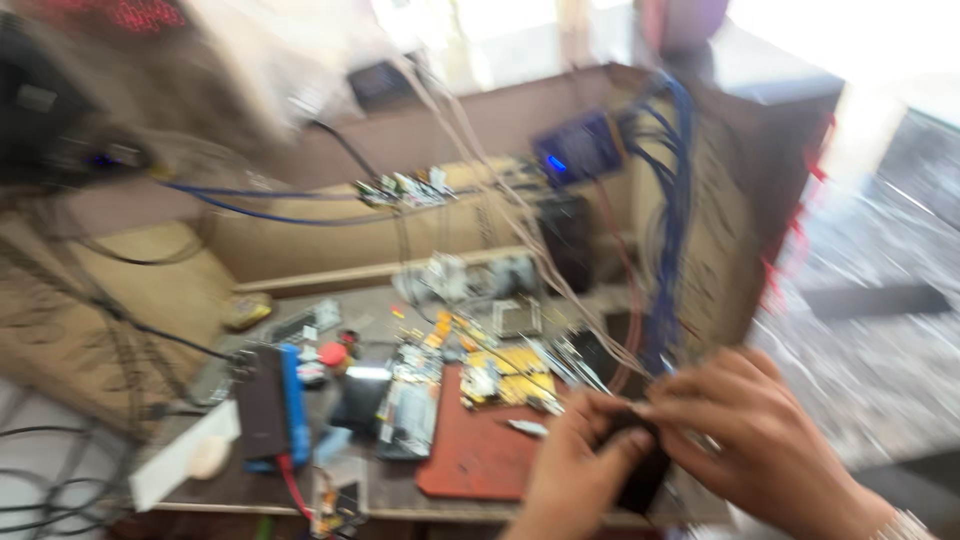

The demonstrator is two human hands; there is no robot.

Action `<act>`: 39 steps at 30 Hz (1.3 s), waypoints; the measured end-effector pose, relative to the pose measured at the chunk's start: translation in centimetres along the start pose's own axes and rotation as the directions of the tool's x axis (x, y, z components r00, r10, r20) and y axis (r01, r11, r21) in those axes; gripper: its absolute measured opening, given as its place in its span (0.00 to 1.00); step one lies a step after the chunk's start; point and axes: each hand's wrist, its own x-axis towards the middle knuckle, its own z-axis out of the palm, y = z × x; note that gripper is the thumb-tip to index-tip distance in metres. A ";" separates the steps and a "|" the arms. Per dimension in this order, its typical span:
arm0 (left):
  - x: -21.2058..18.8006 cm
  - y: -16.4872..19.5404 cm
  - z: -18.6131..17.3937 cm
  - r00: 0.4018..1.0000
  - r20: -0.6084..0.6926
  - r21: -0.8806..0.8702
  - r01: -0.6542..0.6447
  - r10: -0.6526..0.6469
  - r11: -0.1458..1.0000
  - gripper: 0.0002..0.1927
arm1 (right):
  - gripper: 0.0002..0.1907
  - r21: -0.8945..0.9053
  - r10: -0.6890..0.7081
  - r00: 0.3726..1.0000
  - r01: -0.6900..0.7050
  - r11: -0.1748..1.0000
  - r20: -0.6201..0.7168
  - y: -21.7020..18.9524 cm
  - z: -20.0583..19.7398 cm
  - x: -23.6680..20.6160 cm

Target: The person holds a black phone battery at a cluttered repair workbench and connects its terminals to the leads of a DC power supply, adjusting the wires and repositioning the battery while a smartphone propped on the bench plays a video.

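The picture is blurred by motion. My left hand [573, 468] and my right hand [748, 440] meet at the lower right, both closed around a small black object [640, 470], perhaps a phone or a battery. Thin wires run up from the hands toward a bundle of blue cables [672, 220]. The hands hover just right of a red mat [478, 450] on the cluttered workbench [400, 490].
On the bench lie yellow circuit parts [512, 372], a dismantled phone board [408, 405], a dark box with a blue side [270, 403] and a red cap [333, 354]. Cardboard walls surround the bench. A device with a blue lit screen [578, 148] sits on the back wall.
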 end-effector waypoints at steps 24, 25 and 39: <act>0.7 -0.3 -1.0 0.999 -0.002 0.060 0.048 -0.048 0.997 0.16 | 0.11 -0.064 -0.156 0.988 0.155 0.986 -0.013 6.3 3.3 -3.1; 0.7 -0.3 -1.0 0.999 -0.002 0.060 0.050 -0.050 0.997 0.16 | 0.11 -0.067 -0.152 0.988 0.151 0.986 -0.007 6.3 3.4 -3.1; 0.5 0.0 -0.6 0.999 0.005 0.033 0.045 -0.045 0.998 0.16 | 0.12 -0.085 -0.153 0.988 0.154 0.984 0.017 6.5 3.4 -3.3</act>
